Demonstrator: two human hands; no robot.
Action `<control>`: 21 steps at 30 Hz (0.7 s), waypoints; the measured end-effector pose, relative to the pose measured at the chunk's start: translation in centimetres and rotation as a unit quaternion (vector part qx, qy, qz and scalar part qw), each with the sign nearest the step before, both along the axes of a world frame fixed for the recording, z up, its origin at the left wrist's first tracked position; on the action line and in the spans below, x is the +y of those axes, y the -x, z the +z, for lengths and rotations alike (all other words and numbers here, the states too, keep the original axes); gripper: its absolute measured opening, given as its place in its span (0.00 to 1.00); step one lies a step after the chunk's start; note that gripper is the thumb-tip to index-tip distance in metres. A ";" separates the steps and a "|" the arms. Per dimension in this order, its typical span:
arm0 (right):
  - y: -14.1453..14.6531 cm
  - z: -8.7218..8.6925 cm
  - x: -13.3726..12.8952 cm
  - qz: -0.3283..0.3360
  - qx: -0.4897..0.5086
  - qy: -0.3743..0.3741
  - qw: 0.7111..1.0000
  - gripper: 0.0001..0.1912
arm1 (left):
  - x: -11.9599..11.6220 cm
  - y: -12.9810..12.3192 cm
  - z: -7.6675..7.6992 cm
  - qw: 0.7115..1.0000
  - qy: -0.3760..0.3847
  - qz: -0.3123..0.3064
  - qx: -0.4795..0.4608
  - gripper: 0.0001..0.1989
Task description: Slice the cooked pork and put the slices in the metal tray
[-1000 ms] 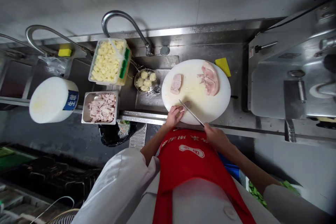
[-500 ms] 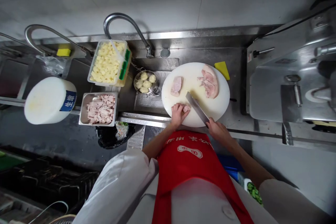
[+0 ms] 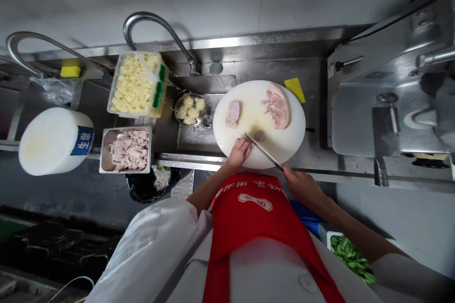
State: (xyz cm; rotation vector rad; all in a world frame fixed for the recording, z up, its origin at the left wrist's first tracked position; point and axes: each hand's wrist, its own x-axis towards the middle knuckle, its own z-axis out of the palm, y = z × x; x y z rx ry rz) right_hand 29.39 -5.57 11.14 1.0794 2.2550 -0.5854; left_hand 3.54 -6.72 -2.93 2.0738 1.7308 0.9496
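My right hand (image 3: 297,181) grips the handle of a kitchen knife (image 3: 265,152), whose blade stands nearly on edge over the white round cutting board (image 3: 222,139). Beside the blade, my left hand (image 3: 240,151) is closed, fingers curled down on a piece of meat that they and the knife mostly hide. Just past the blade lies a small darker cut piece of meat (image 3: 259,136). A pale block of meat (image 3: 233,113) sits on the board's left part. Toward the right lies a larger pale pink slab of meat (image 3: 279,106).
Left of the board, the sink holds a pot of pale lumps (image 3: 191,110). Farther left stand a metal pan of cut meat (image 3: 126,149), a plastic tub of pale cubes (image 3: 135,85) and another thick round board (image 3: 51,142). A yellow sponge (image 3: 295,90) lies behind the board; metal equipment (image 3: 373,109) stands right.
The knife has moved left against my left fingertips, its blade turned more upright. A small piece of meat now shows beyond the blade. The whole view has shifted slightly.
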 end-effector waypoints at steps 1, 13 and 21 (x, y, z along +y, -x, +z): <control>-0.3 0.4 -0.1 0.002 -0.004 0.006 1.000 0.15 | -0.1 -0.1 0.0 1.000 0.004 0.003 0.002 0.11; 5.4 -3.1 2.9 -0.025 0.020 0.024 0.999 0.15 | -0.6 0.0 -0.7 1.000 -0.006 0.009 -0.024 0.12; 1.3 -0.4 1.5 0.007 -0.012 0.030 0.999 0.15 | -0.4 -0.3 -0.6 1.000 -0.005 0.008 -0.013 0.11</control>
